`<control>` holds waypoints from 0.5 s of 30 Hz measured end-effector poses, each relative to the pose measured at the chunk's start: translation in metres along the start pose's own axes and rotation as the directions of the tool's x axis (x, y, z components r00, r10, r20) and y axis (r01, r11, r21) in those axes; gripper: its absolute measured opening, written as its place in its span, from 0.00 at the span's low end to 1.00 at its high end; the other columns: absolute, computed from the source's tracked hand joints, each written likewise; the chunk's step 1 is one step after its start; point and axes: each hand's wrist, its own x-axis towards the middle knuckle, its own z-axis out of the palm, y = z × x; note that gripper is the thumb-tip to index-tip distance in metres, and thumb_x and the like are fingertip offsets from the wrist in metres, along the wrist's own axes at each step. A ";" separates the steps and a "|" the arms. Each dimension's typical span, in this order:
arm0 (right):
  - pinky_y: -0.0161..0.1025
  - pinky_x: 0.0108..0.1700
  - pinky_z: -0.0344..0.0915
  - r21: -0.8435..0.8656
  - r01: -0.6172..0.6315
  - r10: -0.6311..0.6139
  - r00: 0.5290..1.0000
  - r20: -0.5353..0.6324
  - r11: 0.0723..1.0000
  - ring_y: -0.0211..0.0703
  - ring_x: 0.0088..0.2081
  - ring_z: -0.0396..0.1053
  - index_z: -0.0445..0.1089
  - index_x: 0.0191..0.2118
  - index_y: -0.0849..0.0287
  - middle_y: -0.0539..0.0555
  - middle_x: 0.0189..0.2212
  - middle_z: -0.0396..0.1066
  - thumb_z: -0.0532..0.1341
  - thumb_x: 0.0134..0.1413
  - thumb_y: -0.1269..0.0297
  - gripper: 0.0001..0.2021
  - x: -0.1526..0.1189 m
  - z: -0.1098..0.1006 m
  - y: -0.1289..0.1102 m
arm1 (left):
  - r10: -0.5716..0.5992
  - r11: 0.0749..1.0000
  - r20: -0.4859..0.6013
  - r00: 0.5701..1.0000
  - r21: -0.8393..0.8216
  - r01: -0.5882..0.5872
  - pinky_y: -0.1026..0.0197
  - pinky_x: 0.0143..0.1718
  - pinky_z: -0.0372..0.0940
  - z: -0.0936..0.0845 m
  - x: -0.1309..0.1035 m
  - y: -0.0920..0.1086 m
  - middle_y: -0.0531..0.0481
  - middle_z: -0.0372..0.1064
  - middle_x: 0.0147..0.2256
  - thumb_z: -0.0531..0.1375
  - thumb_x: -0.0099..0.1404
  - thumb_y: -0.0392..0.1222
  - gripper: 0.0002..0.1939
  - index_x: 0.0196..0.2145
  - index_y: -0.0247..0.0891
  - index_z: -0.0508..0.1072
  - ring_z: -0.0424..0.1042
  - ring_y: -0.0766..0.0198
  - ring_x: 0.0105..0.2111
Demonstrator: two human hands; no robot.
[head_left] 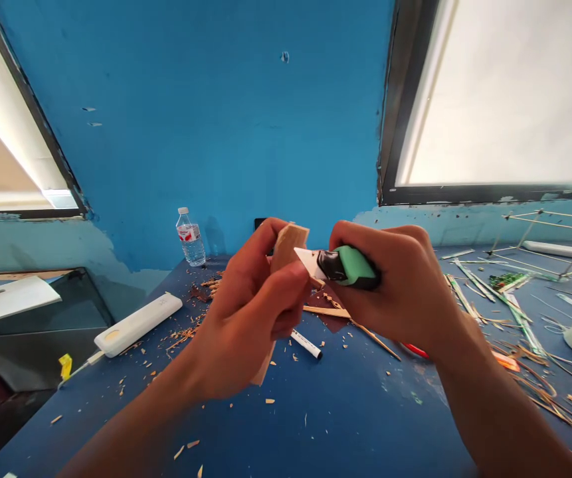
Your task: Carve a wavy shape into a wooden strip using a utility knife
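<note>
Head view: right of the bottle (192, 240), the left hand (243, 312) clasps the wood (290, 240), apparently to steady it, while the right hand (402, 285), farther from the bottle, grips the knife (354, 265), blade (308, 261) facing the wood, presumably for control.

The knife (348, 265) is finished in green and black, with a whitish blade (310, 261). The wood (290, 244) is coloured light tan. The table (345, 411) is surfaced in dark blue; the wall (216, 99) is painted brighter blue above pale blue. The marker (307, 344) is coloured white, tipped in black. The bottle (194, 252) is capped in white, labelled in red and white.
</note>
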 end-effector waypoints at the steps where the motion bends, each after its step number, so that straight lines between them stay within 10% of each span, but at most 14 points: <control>1: 0.39 0.24 0.42 -0.013 0.005 -0.006 1.000 -0.008 1.000 0.36 0.22 0.43 0.59 0.26 0.53 0.41 0.17 0.53 0.63 0.43 0.71 0.11 -0.001 0.000 0.000 | 0.015 0.999 -0.018 1.000 0.037 -0.014 0.73 0.17 0.50 0.000 -0.001 0.001 0.61 0.52 0.22 0.59 0.73 0.37 0.07 0.36 0.44 0.64 0.50 0.75 0.19; 15: 0.38 0.24 0.40 0.050 -0.023 0.022 0.999 0.032 0.998 0.34 0.20 0.48 0.56 0.25 0.54 0.43 0.17 0.61 0.60 0.44 0.68 0.09 -0.002 0.005 -0.006 | 0.087 0.930 -0.093 0.992 0.363 -0.047 0.69 0.16 0.46 0.004 -0.002 0.004 0.62 0.50 0.19 0.72 0.59 0.41 0.25 0.24 0.40 0.56 0.48 0.74 0.18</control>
